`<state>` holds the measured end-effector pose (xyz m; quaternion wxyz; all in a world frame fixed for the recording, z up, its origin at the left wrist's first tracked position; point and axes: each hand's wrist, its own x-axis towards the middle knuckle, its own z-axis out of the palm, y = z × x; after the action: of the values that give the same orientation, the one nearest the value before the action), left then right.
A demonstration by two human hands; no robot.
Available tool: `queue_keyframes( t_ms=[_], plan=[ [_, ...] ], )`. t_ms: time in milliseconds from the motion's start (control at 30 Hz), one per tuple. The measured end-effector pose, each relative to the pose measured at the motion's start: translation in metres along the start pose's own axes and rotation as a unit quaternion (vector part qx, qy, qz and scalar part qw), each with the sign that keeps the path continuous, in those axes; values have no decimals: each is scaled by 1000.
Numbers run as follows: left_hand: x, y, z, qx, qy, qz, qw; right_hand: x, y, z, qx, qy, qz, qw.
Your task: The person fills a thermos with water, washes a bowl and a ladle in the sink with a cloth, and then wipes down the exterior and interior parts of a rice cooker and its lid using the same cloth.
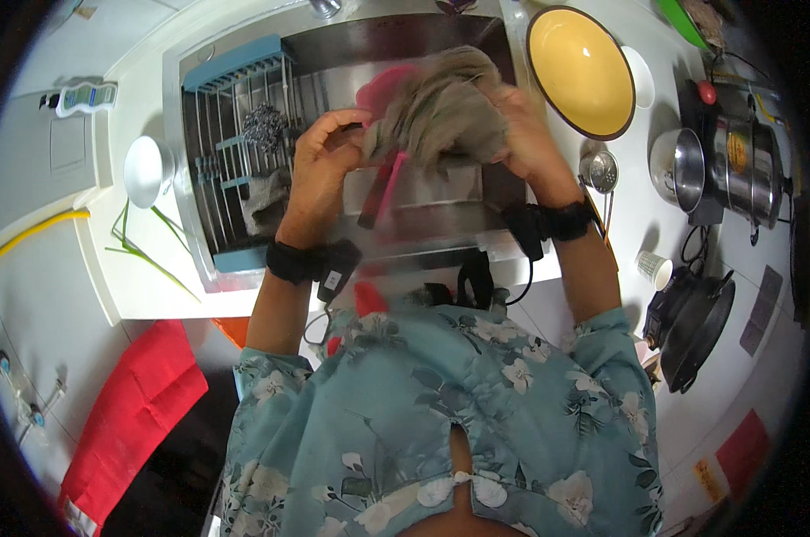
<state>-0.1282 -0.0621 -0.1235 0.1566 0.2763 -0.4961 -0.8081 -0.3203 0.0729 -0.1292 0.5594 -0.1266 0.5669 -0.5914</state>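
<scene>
A crumpled grey-brown cloth (438,121), blurred by motion, is held up over the stainless-steel sink (445,235). My right hand (529,134) grips its right side, the fingers partly hidden behind the folds. At the cloth's left edge, my left hand (327,148) pinches it between thumb and fingers. Partly covered by the cloth is a pink plastic item (381,90) of unclear kind. Below it a pink and dark red handle (383,191) slants down; whether the two are one piece I cannot tell.
A blue-ended dish rack (233,57) in the sink's left holds a metal scouring pad (264,127) and a grey cloth (267,205). Left stand a white bowl (148,172) and green stalks (143,252). Right are a yellow bowl (579,70), a skimmer (601,171), a steel bowl (680,168) and a wok (697,335).
</scene>
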Motion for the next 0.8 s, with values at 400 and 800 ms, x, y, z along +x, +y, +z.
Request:
queue_keyframes(
  t_ms=[400, 800],
  plan=[
    [-40, -29, -1, -91, 64, -11, 994, -31, 40, 107, -633, -104, -312, 701],
    [-78, -9, -59, -242, 134, 45, 960, 49, 127, 48, -16, 79, 264, 961]
  ],
)
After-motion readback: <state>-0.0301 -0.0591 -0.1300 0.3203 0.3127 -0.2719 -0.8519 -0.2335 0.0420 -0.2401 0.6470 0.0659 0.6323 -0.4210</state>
